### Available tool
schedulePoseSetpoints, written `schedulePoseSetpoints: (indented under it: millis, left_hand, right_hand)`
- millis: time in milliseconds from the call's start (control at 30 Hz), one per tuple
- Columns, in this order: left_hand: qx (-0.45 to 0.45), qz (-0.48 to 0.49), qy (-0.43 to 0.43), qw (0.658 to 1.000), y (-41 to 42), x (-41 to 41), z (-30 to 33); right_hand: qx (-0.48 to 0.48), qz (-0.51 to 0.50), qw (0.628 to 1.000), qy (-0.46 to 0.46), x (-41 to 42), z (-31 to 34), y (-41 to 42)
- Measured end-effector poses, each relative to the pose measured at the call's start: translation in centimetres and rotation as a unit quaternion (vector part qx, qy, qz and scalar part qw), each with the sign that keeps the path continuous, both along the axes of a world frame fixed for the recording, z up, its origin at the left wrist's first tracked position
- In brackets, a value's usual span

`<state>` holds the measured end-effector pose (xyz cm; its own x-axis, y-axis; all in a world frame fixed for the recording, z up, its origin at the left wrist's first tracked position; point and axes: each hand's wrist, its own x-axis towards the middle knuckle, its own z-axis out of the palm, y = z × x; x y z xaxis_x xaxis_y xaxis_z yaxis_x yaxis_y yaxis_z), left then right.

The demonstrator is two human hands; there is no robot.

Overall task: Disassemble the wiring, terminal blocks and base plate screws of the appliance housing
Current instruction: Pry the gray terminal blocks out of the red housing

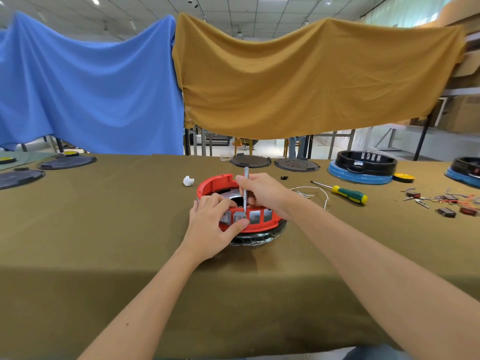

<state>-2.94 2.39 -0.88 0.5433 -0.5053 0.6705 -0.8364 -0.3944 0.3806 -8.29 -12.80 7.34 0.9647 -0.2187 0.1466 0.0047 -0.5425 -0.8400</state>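
Left hand (213, 224) gripping red housing (259, 224), right hand (262, 190) (apparently) levering grey tool (245, 188)

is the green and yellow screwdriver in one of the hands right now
No, the green and yellow screwdriver lies on the table, while the right hand holds a thin grey tool.

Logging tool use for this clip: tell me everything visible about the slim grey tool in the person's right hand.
The slim grey tool is a thin, metallic-looking rod, like a precision screwdriver. It stands nearly upright, pinched by the right hand around mid-shaft, its top end poking above the fingers. Its lower tip goes down inside the red housing, at the grey switch block that the left hand pinches. The tip itself is too small to make out.
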Motion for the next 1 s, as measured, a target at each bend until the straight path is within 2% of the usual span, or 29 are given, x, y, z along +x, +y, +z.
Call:
schedulePoseSetpoints:
  millis: [133,233,367,600,767,867,1000]
  left_hand:
    - [-0.002,0.001,-0.001,1.0,-0.1,0.1,-0.1]
    - [-0.002,0.001,-0.001,1.0,-0.1,0.1,-0.1]
    - [0.001,0.003,-0.002,1.0,-0.1,0.0,0.0]
    - [0.004,0.002,-0.007,1.0,0.0,0.0,0.0]
    - [0.003,0.001,-0.012,1.0,0.1,-0.1,0.0]
    - [0.003,0.0,-0.007,1.0,0.1,-0.1,0.0]
    - [-0.001,0.005,-0.003,1.0,0.0,0.0,-0.1]
  right_hand:
    - [0.045,-0.019,0.996,-0.072,-0.6,-1.2,-0.2]
    - [0.056,-0.011,0.995,-0.086,-0.9,-1.4,-0.3]
    - [0.059,0.014,0.997,-0.048,-1.2,-0.6,-0.6]
    - [0.008,0.004,1.0,0.021,-0.1,0.2,0.0]
    - [-0.035,0.007,0.999,0.029,0.1,0.4,0.3]
    - [-0.017,0.011,1.0,-0.01,-0.1,0.0,0.5]
    - [0.085,0.0,0.987,-0.133,-1.1,-1.2,0.5]
